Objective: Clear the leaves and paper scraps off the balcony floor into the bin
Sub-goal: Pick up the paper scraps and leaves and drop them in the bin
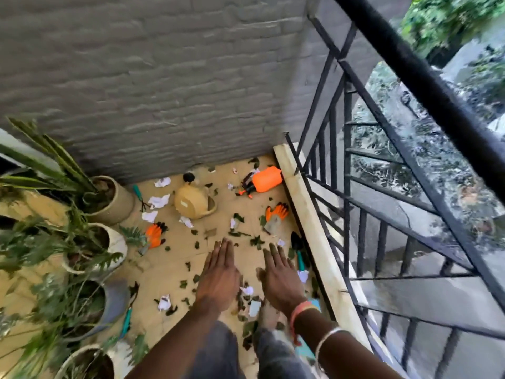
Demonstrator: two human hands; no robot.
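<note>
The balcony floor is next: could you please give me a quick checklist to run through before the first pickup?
1. Both hands free: ok. Left hand and right hand are open, flat and empty above the floor.
2. Scraps within reach: ok. A paper scrap and leaves lie just below the hands.
3. Bin located: not ok. No bin shows in the head view.
4. Tools kept apart from litter: not ok. Orange gloves, a trowel and the orange sprayer lie among the scraps.
5. Tipped watering can empty: cannot tell.
6. Litter hidden behind the plant pots: cannot tell.
</note>
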